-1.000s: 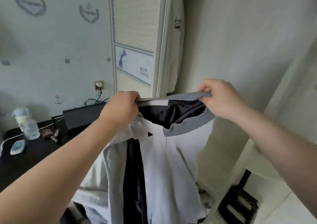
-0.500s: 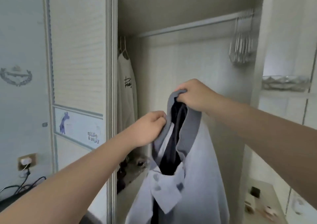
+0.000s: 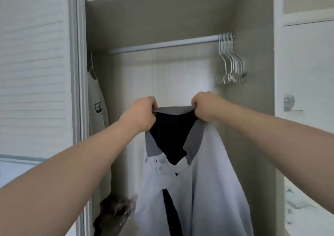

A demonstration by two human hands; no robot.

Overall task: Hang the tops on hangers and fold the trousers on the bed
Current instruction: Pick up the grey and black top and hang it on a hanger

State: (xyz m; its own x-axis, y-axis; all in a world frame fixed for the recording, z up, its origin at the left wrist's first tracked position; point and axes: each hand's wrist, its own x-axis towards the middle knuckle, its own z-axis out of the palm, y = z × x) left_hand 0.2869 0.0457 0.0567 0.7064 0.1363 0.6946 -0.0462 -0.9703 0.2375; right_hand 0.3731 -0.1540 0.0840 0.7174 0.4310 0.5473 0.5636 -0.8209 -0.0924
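A pale blue-white polo top [image 3: 207, 185] with a grey collar and dark inside hangs in front of the open wardrobe. My left hand [image 3: 139, 112] grips the collar's left end and my right hand [image 3: 206, 105] grips its right end, stretching the neck opening between them. Several empty white hangers [image 3: 232, 62] bunch at the right end of the wardrobe rail [image 3: 162, 45], above and right of my right hand. No trousers or bed are in view.
A white top with black lettering [image 3: 97, 105] hangs at the rail's left end, half behind the louvred sliding door [image 3: 36, 73]. A dark bundle [image 3: 115, 210] lies on the wardrobe floor at lower left. Shelves [image 3: 307, 22] stand to the right.
The view has swung from the desk corner to face the open wardrobe. Both hands have raised the top and spread its collar wide again, now below the rail.
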